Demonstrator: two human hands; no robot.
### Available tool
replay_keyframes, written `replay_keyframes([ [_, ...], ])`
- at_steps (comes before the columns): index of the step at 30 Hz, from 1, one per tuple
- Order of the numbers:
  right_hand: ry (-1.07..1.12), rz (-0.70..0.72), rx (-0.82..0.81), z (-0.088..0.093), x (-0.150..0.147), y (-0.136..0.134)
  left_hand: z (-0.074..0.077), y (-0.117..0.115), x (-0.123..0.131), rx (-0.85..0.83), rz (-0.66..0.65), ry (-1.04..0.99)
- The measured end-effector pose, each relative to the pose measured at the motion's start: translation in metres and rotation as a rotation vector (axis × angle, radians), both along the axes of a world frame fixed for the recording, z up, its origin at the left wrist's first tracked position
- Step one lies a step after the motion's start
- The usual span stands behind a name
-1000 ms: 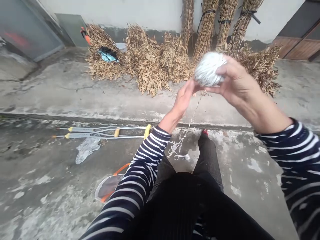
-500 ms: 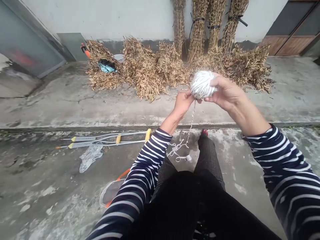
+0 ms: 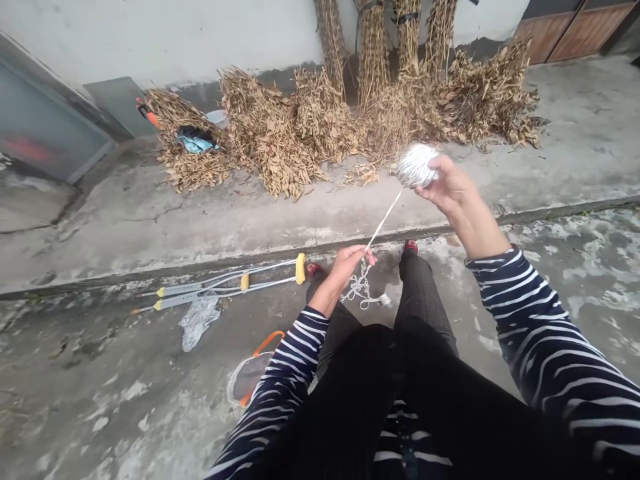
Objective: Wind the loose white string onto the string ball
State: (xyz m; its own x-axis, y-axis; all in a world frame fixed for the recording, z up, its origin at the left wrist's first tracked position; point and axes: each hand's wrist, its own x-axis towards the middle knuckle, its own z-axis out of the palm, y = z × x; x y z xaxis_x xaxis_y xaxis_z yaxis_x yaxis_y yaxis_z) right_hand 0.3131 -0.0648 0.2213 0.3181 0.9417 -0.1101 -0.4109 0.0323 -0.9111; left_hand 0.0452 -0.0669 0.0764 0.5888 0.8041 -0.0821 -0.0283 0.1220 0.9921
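Note:
My right hand grips a white ball of cord from its right side, up in front of the concrete ledge. A taut strand of cord runs from the ball down and left to my left hand, whose fingers pinch it. Below that hand, a loose tangle of the same cord lies on the ground between my feet. At its right end sits a small white wound bundle.
Dry stalk heaps line the raised ledge, with tied bundles leaning on the wall. On the ground at left are crutches, a clear plastic bag and a container with an orange handle.
My left hand has moved down and toward me, away from the ball, drawing the strand tight. My right hand still holds the ball. The view has shifted and tilted.

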Motion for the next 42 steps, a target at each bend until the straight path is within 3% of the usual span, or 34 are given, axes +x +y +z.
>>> replay_keyframes([
  [4,-0.004,-0.032,0.033,0.007,0.015,0.001,-0.002,-0.006,-0.011,-0.012,-0.015,0.011],
  [7,-0.043,-0.098,0.092,0.016,0.033,0.002,-0.015,-0.008,-0.024,0.007,-0.057,0.043],
  [10,-0.133,-0.240,0.187,0.028,0.054,0.000,-0.041,-0.005,-0.047,0.056,-0.052,0.309],
  [13,-0.271,-0.226,0.263,0.035,0.053,-0.012,-0.055,0.011,-0.059,0.107,0.059,0.603],
  [16,-0.308,-0.034,0.190,0.026,0.017,-0.027,-0.039,0.031,-0.035,0.168,0.223,0.575],
  [18,-0.278,0.144,0.073,0.011,-0.019,-0.037,-0.016,0.040,-0.003,0.213,0.294,0.337],
  [20,-0.222,0.225,0.032,-0.006,-0.049,-0.045,0.005,0.042,0.031,0.190,0.246,0.014],
  [23,-0.188,0.223,0.024,-0.028,-0.070,-0.052,0.019,0.031,0.062,0.033,0.185,-0.193],
  [26,-0.185,0.179,-0.035,-0.044,-0.063,-0.051,0.015,0.013,0.062,-0.116,0.151,-0.248],
  [31,-0.035,0.189,-0.181,-0.059,-0.052,-0.048,0.009,0.003,0.043,-0.146,0.067,-0.189],
  [36,0.049,0.149,-0.129,-0.056,-0.054,-0.045,0.008,0.006,0.041,-0.148,0.029,-0.112],
  [39,0.078,0.123,-0.095,-0.051,-0.050,-0.043,-0.002,0.003,0.033,-0.165,-0.023,-0.071],
  [42,0.069,0.081,-0.096,-0.052,-0.040,-0.042,-0.017,-0.004,0.009,-0.187,-0.083,0.006],
])
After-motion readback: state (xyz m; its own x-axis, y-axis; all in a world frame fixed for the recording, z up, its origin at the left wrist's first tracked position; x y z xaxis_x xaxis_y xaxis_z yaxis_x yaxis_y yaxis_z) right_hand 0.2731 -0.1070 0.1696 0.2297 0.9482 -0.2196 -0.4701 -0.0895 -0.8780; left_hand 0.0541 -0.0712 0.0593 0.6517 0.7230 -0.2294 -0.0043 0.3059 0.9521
